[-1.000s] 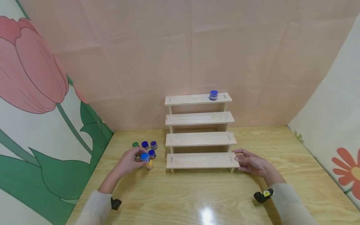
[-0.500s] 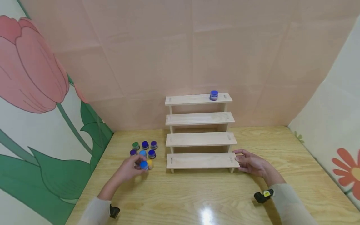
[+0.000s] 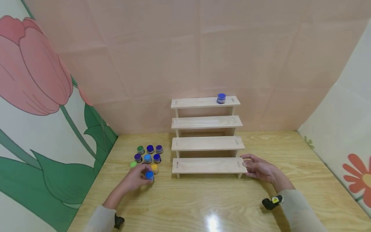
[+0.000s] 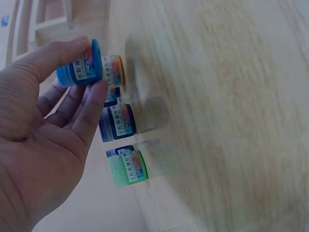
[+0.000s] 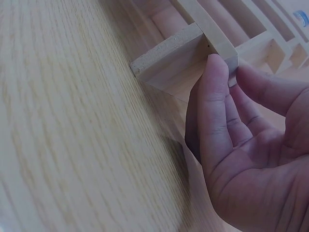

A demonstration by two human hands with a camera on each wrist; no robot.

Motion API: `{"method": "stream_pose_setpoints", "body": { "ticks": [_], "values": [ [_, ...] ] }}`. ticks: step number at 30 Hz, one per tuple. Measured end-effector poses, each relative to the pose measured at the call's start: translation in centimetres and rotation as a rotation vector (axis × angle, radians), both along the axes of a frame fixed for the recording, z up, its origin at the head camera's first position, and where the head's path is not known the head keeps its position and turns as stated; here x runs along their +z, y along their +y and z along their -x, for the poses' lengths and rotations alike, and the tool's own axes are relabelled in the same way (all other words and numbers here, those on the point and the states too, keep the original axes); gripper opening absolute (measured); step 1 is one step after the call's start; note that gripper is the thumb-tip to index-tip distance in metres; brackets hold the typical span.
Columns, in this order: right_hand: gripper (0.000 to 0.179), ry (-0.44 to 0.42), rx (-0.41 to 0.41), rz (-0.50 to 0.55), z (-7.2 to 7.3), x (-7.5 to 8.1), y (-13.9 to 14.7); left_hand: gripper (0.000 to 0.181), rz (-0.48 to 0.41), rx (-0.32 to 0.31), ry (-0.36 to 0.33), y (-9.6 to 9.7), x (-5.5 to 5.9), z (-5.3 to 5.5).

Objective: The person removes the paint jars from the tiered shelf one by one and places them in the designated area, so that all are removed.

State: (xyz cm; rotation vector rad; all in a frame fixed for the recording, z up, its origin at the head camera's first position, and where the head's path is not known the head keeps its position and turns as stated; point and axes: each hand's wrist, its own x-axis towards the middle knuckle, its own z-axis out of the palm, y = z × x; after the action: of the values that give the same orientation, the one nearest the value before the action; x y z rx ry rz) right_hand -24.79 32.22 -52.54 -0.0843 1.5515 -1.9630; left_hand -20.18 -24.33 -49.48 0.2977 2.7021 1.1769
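In the head view my left hand (image 3: 136,178) pinches a small paint jar with a blue lid (image 3: 149,175) at the front of a group of similar jars. The left wrist view shows the thumb and fingertips on the sides of this blue jar (image 4: 83,66), its label partly covered. My right hand (image 3: 259,168) pinches the right end of the lowest board of a pale wooden four-step rack (image 3: 208,165). In the right wrist view, thumb and index finger hold the board's corner (image 5: 212,34).
A yellow jar (image 3: 155,169) and a light green jar (image 3: 133,164) flank the left hand. Behind stand several jars with dark blue, purple, light blue and green lids (image 3: 140,149). One blue-lidded jar (image 3: 221,98) sits on the rack's top step. A pink sheet (image 3: 185,58) hangs behind.
My left hand has drawn the blue-lidded jar toward the front, out from among the others, uncovering the light green jar. The right hand stays at the rack.
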Motion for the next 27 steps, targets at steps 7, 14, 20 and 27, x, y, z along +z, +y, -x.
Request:
{"method": "stream_pose_setpoints", "body": {
  "ticks": [7, 14, 20, 27],
  "values": [
    [0.029, 0.003, 0.010, 0.025, 0.1, -0.1, 0.0, 0.037, 0.022, 0.031, -0.013, 0.1, -0.4, -0.1],
    [0.028, 0.006, 0.024, 0.034, 0.2, -0.2, 0.1, 0.037, 0.047, 0.047, -0.046, 0.1, -0.8, -0.2],
    [0.028, -0.005, 0.019, 0.024, 0.2, -0.2, 0.2, 0.037, 0.063, 0.030, -0.031, 0.1, -1.1, -0.2],
    [0.028, -0.010, 0.008, 0.010, 0.2, -0.3, 0.1, 0.037, 0.087, 0.035, -0.024, 0.1, -1.4, -0.2]
  ]
}}
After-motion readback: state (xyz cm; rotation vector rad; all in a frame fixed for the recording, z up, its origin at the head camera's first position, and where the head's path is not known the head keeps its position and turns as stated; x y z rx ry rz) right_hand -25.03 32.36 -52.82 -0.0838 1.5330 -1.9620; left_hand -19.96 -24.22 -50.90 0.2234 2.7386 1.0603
